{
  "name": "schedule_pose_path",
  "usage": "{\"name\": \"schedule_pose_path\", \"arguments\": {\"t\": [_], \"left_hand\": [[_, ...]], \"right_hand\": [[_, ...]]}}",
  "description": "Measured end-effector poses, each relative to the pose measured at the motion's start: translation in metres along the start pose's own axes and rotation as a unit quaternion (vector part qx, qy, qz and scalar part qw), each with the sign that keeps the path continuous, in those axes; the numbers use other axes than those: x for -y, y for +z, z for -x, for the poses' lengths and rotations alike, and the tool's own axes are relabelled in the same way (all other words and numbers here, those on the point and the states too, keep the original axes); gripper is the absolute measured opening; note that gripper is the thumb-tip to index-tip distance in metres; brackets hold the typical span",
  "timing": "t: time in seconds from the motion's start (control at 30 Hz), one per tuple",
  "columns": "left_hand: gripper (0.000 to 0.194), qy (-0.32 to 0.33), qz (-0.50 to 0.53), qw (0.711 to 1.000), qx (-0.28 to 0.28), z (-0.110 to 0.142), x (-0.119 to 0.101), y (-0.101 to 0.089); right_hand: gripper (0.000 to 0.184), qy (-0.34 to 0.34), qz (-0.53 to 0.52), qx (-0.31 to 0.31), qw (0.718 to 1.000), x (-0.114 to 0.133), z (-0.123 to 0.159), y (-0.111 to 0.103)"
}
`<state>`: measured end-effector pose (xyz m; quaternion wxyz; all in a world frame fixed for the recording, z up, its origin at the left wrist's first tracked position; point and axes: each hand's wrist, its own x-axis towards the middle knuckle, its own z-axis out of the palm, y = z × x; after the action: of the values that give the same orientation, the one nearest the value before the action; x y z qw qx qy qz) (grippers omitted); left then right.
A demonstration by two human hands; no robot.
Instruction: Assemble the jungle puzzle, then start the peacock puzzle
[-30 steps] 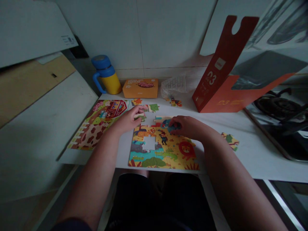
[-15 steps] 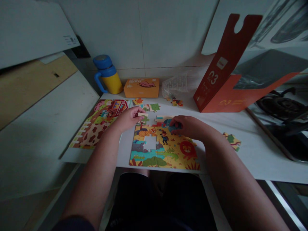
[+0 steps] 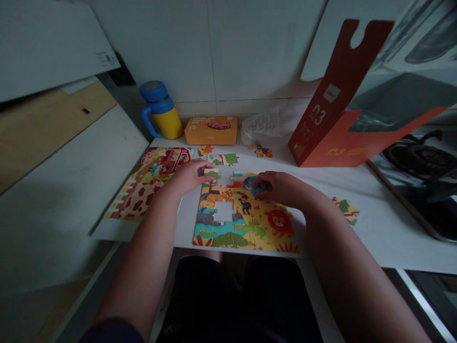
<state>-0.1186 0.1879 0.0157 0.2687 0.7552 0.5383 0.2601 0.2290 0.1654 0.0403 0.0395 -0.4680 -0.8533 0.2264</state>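
Note:
A partly assembled animal jigsaw puzzle (image 3: 246, 224) lies on the white counter before me, with a gap left of its middle and another along its far edge. At its far left corner my left hand (image 3: 194, 174) pinches a puzzle piece with a green tree (image 3: 213, 176) between thumb and fingers. My right hand (image 3: 276, 186) is curled over the far right part, its fingertips on a blue elephant piece (image 3: 249, 183); the palm hides some of that area. Loose puzzle pieces (image 3: 230, 159) lie just beyond the far edge.
A farm puzzle (image 3: 139, 200) lies at left. Behind stand a blue and yellow jug (image 3: 167, 119), an orange box (image 3: 210, 131) and a clear plastic bag (image 3: 262, 126). A large open red box (image 3: 328, 138) is at right, near another loose piece (image 3: 346, 210) and a stove (image 3: 428, 166).
My left hand has shifted the tree piece slightly at the puzzle's far left corner. My right hand stays on the elephant piece. The whole view has moved a little.

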Motion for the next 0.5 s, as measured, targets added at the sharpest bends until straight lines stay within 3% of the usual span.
{"name": "schedule_pose_path", "arguments": {"t": [0.5], "left_hand": [[0.028, 0.037, -0.036, 0.999, -0.003, 0.0000, 0.0057, -0.0017]], "right_hand": [[0.029, 0.002, 0.000, 0.001, 1.000, 0.0022, 0.0001, -0.0008]]}}
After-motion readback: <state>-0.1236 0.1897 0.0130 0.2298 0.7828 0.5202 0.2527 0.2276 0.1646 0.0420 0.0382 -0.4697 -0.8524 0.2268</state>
